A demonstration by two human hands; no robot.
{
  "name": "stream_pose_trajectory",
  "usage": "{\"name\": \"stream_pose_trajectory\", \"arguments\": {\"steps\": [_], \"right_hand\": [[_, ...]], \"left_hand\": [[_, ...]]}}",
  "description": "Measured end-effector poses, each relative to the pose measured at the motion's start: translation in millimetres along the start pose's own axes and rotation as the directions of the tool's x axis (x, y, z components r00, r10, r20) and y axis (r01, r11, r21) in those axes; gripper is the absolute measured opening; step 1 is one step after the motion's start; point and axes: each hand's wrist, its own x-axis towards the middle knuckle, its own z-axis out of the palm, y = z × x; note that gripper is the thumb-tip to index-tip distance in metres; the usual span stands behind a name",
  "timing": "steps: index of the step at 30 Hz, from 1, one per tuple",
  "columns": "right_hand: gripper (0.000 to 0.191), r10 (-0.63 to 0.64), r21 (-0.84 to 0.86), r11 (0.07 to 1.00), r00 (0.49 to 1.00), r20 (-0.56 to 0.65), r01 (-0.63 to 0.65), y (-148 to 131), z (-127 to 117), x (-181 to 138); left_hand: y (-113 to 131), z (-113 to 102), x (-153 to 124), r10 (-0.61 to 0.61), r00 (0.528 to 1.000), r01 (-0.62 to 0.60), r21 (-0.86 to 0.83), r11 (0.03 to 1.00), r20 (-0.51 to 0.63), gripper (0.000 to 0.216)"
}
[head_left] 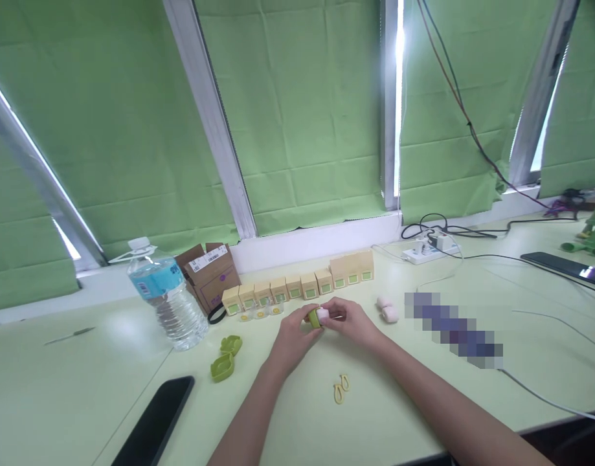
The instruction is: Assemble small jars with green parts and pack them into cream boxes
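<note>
My left hand (288, 338) is closed around a small green case (315, 319) above the table. Fingers of my right hand (351, 322) pinch a small pinkish-white piece (322, 314) against the case's right side; the fingers partly hide both. To the left lies another green case (223, 367), spread open in two halves. Two yellow loops (339, 392) rest on the table in front of my hands. More pinkish-white pieces (388, 313) sit just right of my right hand.
Behind my hands stands a row of small tan boxes (293, 287), with several clear containers (261, 312) before it. A water bottle (168, 298), a cardboard box (212, 278) and a phone (154, 421) are left. Rightward are a power strip (430, 251), cables and a blurred-out object (455, 333).
</note>
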Motion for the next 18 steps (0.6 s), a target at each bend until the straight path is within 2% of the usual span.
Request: {"name": "stream_pose_trajectory", "arguments": {"steps": [4, 7, 11, 18], "right_hand": [[0.031, -0.030, -0.072, 0.997, 0.999, -0.014, 0.028, 2.4, 3.8, -0.5], [0.031, -0.076, -0.164, 0.984, 0.997, 0.003, 0.075, 2.4, 4.8, -2.1], [0.030, -0.152, -0.269, 0.952, 0.988, 0.008, 0.148, 0.7, 4.3, -4.3], [0.009, -0.292, -0.459, 0.848, 0.956, 0.012, 0.265, -2.9, 5.6, -3.0]], "left_hand": [[4.7, 3.3, 0.8, -0.097, 0.994, 0.107, -0.202, 0.974, 0.058, 0.043], [3.1, 6.5, 3.0, -0.146, 0.987, 0.159, -0.282, 0.946, 0.067, 0.039], [-1.5, 9.5, 4.2, -0.177, 0.983, 0.184, -0.282, 0.942, 0.051, 0.039], [3.0, 12.8, 4.4, -0.137, 0.990, 0.132, -0.179, 0.975, -0.016, 0.028]]}}
